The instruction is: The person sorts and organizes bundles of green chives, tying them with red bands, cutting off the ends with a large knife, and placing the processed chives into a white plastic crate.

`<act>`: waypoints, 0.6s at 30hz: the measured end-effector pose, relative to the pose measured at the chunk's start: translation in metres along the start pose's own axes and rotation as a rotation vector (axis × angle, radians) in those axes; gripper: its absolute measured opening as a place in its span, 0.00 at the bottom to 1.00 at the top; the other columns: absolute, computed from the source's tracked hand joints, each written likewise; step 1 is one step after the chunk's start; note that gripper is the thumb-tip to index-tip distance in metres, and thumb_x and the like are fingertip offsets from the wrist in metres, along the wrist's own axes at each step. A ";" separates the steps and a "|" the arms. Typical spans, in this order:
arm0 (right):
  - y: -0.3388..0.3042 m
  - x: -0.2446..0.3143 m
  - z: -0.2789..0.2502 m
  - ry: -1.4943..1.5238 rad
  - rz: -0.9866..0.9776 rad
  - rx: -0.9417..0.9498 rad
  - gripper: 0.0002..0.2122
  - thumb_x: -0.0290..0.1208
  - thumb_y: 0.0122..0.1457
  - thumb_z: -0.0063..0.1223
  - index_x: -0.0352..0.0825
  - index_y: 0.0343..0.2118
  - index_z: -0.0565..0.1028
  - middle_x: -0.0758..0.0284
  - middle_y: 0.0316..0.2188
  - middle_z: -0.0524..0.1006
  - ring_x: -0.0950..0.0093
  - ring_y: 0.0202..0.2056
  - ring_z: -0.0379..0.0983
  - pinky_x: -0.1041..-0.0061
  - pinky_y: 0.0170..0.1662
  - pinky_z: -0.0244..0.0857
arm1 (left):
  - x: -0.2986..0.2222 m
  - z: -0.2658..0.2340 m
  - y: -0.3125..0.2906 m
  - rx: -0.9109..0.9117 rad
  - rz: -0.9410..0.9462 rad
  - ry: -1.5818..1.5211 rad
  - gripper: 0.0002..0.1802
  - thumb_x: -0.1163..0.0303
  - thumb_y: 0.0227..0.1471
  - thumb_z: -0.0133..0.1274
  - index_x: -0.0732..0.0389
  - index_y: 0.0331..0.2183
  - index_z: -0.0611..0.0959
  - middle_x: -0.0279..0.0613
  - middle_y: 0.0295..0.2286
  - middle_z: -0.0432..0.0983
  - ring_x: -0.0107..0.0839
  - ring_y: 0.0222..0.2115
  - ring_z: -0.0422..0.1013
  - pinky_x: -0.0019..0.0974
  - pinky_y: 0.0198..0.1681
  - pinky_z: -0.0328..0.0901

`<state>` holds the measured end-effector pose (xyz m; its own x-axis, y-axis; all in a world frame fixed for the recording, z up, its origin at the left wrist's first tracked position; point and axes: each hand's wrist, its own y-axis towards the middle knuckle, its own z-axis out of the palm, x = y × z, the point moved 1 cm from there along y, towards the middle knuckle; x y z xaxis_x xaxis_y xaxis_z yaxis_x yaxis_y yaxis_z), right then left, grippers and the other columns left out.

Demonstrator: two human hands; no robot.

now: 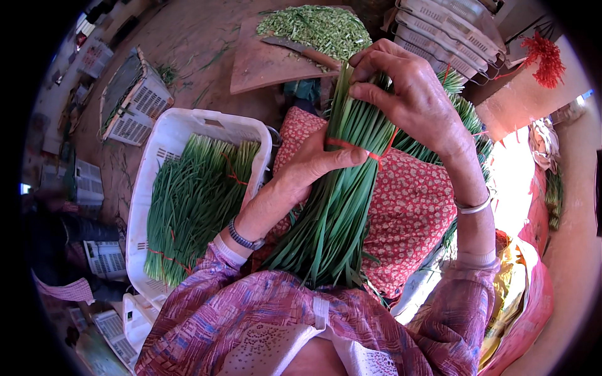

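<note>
A long bunch of green garlic chives [335,219] lies across my lap, its pale cut ends pointing away from me. Around its upper part runs a red tie [354,148]. My left hand [310,161] is wrapped about the bunch at the tie, thumb across the front. At the pale ends, my right hand [414,94] is closed, its thumb and fingers pinching chive stalks near the top. The exact stalks between those fingertips are partly hidden. Under the bunch is a red floral cloth [411,219] over my knees.
To my left stands a white plastic crate [135,219] holding tied chives [191,200]. Ahead, a wooden board [251,66] carries a knife [301,50] and chopped trimmings [320,26]. More chives [470,122] lie beyond my right forearm. Stacked crates [439,37] and red strings [544,59] are at far right.
</note>
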<state>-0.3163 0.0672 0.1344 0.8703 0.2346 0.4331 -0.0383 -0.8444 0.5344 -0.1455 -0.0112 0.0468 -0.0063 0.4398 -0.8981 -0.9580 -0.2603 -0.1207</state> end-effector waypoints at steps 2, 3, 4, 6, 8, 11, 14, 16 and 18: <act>-0.001 -0.003 -0.005 -0.094 -0.053 0.056 0.08 0.29 0.52 0.62 0.31 0.32 0.78 0.58 0.33 0.75 0.58 0.38 0.73 0.63 0.43 0.68 | 0.002 0.001 0.000 -0.007 0.003 -0.003 0.42 0.52 0.40 0.72 0.63 0.52 0.73 0.37 0.42 0.76 0.26 0.42 0.73 0.32 0.45 0.69; -0.001 -0.003 -0.007 -0.081 -0.081 0.080 0.08 0.29 0.52 0.62 0.31 0.33 0.78 0.59 0.33 0.75 0.59 0.39 0.73 0.64 0.43 0.68 | 0.003 0.002 -0.001 -0.014 0.004 -0.004 0.42 0.52 0.40 0.73 0.63 0.52 0.73 0.37 0.41 0.76 0.26 0.42 0.73 0.32 0.45 0.69; 0.000 -0.002 -0.009 -0.069 -0.110 0.104 0.08 0.29 0.52 0.62 0.31 0.33 0.78 0.59 0.34 0.75 0.59 0.39 0.74 0.64 0.43 0.68 | 0.002 0.002 -0.001 -0.004 0.009 0.016 0.43 0.51 0.40 0.72 0.62 0.52 0.73 0.37 0.42 0.76 0.26 0.42 0.73 0.32 0.45 0.69; 0.000 -0.004 -0.010 -0.017 -0.143 0.138 0.09 0.29 0.53 0.62 0.31 0.34 0.79 0.60 0.34 0.75 0.60 0.39 0.74 0.65 0.42 0.68 | 0.002 0.001 0.000 0.020 0.018 0.058 0.43 0.49 0.41 0.71 0.62 0.52 0.73 0.37 0.42 0.75 0.26 0.42 0.73 0.32 0.45 0.69; 0.001 -0.009 -0.010 0.062 -0.150 0.157 0.09 0.29 0.53 0.62 0.31 0.35 0.79 0.60 0.33 0.75 0.61 0.38 0.74 0.66 0.42 0.69 | 0.010 -0.004 0.003 0.039 0.015 -0.015 0.44 0.44 0.43 0.68 0.63 0.53 0.72 0.38 0.44 0.75 0.26 0.44 0.72 0.33 0.47 0.69; 0.003 -0.005 -0.010 0.100 -0.049 0.152 0.09 0.29 0.53 0.62 0.30 0.34 0.79 0.59 0.30 0.76 0.62 0.35 0.75 0.67 0.39 0.69 | 0.003 -0.005 0.008 -0.006 -0.026 -0.172 0.46 0.38 0.46 0.62 0.63 0.55 0.71 0.38 0.45 0.75 0.25 0.45 0.72 0.33 0.48 0.69; 0.002 -0.008 -0.009 0.099 0.020 0.059 0.11 0.32 0.54 0.63 0.29 0.35 0.79 0.58 0.30 0.78 0.66 0.33 0.77 0.69 0.37 0.70 | -0.002 -0.001 0.009 -0.014 -0.038 -0.213 0.47 0.36 0.48 0.59 0.63 0.56 0.70 0.38 0.46 0.75 0.25 0.46 0.72 0.32 0.49 0.69; 0.004 -0.007 -0.009 0.199 0.177 0.038 0.13 0.34 0.54 0.64 0.28 0.36 0.80 0.57 0.31 0.79 0.69 0.33 0.78 0.70 0.37 0.70 | -0.004 0.000 0.008 0.000 -0.014 -0.188 0.47 0.36 0.48 0.59 0.63 0.56 0.70 0.39 0.46 0.75 0.25 0.46 0.72 0.32 0.49 0.69; 0.006 -0.009 -0.006 0.228 0.215 -0.004 0.16 0.37 0.54 0.64 0.28 0.38 0.80 0.57 0.33 0.80 0.73 0.34 0.79 0.72 0.38 0.70 | -0.006 0.002 0.004 0.019 0.022 -0.165 0.47 0.37 0.47 0.61 0.63 0.55 0.71 0.40 0.45 0.76 0.25 0.44 0.73 0.32 0.48 0.70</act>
<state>-0.3272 0.0627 0.1380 0.7094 0.1535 0.6879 -0.2117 -0.8845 0.4157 -0.1497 -0.0126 0.0523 -0.0733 0.5700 -0.8183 -0.9623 -0.2561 -0.0922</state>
